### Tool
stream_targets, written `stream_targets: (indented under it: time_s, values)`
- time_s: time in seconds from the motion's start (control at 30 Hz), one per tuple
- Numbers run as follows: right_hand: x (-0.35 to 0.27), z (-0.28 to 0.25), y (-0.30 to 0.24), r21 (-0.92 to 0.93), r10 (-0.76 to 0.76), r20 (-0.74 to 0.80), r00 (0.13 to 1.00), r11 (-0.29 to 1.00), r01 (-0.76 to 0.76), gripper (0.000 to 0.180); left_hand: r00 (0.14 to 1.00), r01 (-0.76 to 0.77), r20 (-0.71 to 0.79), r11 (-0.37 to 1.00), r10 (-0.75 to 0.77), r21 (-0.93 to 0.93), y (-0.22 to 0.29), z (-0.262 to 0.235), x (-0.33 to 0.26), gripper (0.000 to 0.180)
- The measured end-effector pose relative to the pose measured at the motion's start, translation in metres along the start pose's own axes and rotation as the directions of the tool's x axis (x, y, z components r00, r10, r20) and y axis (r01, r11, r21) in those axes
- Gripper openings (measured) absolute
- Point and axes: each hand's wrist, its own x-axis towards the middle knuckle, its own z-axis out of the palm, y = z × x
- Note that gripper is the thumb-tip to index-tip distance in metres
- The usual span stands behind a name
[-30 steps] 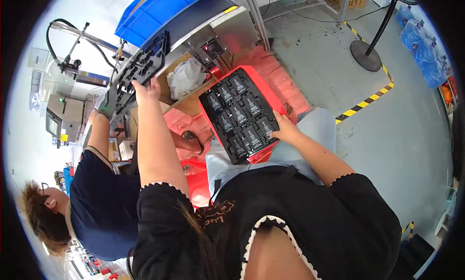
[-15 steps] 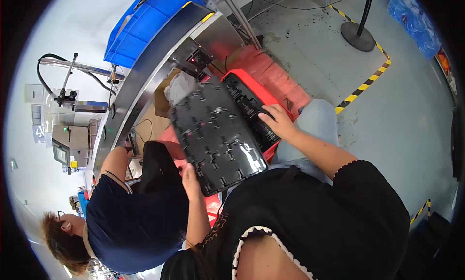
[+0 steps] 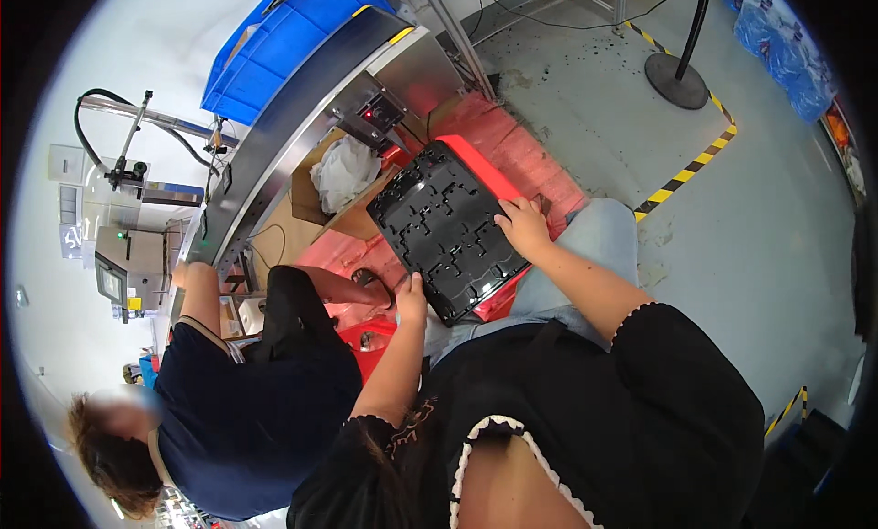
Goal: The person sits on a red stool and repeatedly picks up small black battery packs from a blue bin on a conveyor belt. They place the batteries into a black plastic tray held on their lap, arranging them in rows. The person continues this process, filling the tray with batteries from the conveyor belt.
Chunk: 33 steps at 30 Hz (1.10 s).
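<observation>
A black moulded plastic tray (image 3: 448, 223) with raised cross-like shapes and pockets lies tilted in front of my knees, over a red support (image 3: 485, 166). My left hand (image 3: 412, 299) grips its near left edge, thumb on top and fingers mostly hidden below. At the right edge, my right hand (image 3: 524, 229) holds the rim with its fingers bent over it. Whatever lies beneath the tray is hidden.
To my left sits a co-worker (image 3: 256, 392) beside a curved metal conveyor (image 3: 293, 136) carrying a blue bin (image 3: 283, 49). An open carton (image 3: 311, 186) holds clear plastic bags (image 3: 345, 172). Ahead right stand a post base (image 3: 677, 81) and striped floor tape (image 3: 686, 172).
My left hand has moved right with the upper tray, which now covers the other black tray seen in the red support. My right hand stays near the same edge. The co-worker's arm has moved.
</observation>
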Motion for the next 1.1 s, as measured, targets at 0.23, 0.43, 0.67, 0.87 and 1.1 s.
stream_targets:
  time_s: [0.23,0.43,0.67,0.87,1.1]
  values:
    - [0.046,-0.025,-0.007,-0.113,0.139,0.355,0.924,0.988,-0.105,0.051,0.929,0.23,0.236,0.944,-0.286,0.237,0.077,-0.011,0.01,0.034]
    - [0.096,-0.052,-0.061,-0.198,0.285,0.66,0.695,0.959,-0.205,0.067,0.826,0.539,0.289,0.828,-0.483,-0.154,0.094,-0.036,0.035,0.038]
    - [0.124,-0.036,-0.066,-0.359,0.346,0.775,0.53,0.93,-0.083,0.08,0.944,0.21,0.227,0.967,-0.239,0.144,0.083,-0.024,0.043,0.045]
    - [0.144,-0.026,-0.057,-0.472,0.497,0.786,0.367,0.866,-0.163,0.084,0.989,0.009,0.138,0.956,-0.052,0.294,0.089,-0.008,0.048,0.043]
    - [0.162,-0.012,-0.046,-0.518,0.573,0.783,0.241,0.816,-0.257,0.092,0.996,0.082,-0.043,0.966,-0.074,0.245,0.098,0.004,0.042,0.046]
